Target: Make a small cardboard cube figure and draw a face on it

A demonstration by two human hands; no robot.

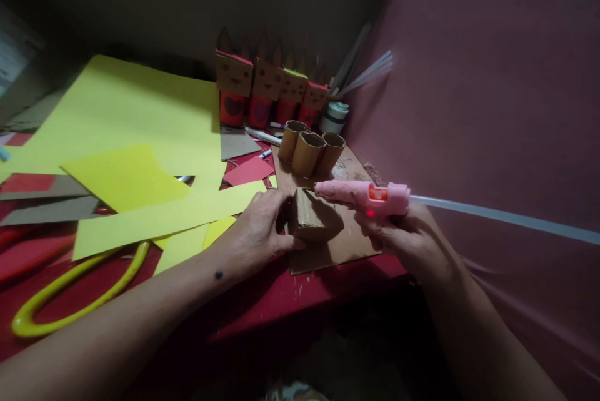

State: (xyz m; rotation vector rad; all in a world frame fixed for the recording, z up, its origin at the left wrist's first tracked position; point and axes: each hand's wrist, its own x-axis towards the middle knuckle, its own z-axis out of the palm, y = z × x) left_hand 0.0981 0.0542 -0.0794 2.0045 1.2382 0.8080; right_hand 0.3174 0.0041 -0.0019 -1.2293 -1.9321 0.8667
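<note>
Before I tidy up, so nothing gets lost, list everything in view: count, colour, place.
glue gun: 1, pink, right hand
glue stick: 1, whitish, gun's rear
cardboard block: 1, brown, left hand
cardboard tubes: 3, brown, behind block
cardboard sheet: 1, brown, under tubes
papers: several, yellow, left
card scraps: several, red and grey, left
figures: 4, brown-red, back
container: 1, pale green, back
loose sticks: several, whitish, back
pens: several, whitish, centre
looped handle: 1, yellow, front left
table: 1, red, beneath
wall: 1, pink, right
left hand: 1, bare, on block
right hand: 1, bare, on gun
</note>
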